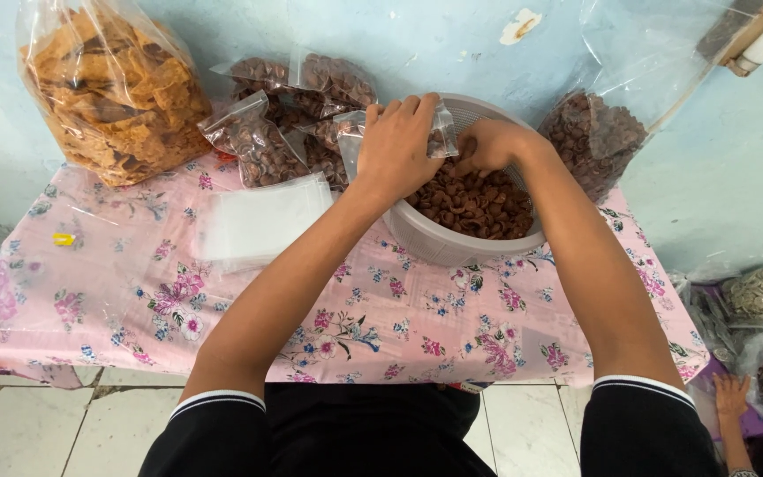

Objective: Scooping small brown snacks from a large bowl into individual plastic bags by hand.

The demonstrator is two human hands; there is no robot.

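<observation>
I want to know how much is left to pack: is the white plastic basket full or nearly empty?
Partly full: brown snack pieces cover the bottom of the white plastic basket, well below its rim.

Both forearms extended forward, bare to short dark sleeves, converging toward one another. Left hand [396, 146]: palm down, fingers curled in a pinch grip. Right hand [490, 144]: fist-like, fingers bunched downward, just beside the left hand, knuckles up.

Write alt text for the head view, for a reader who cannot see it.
Left hand holds a small clear bag over a white basket of brown snacks, while the right hand reaches into them. The basket sits on a pink floral tablecloth among filled snack bags and a stack of empty bags.
</observation>
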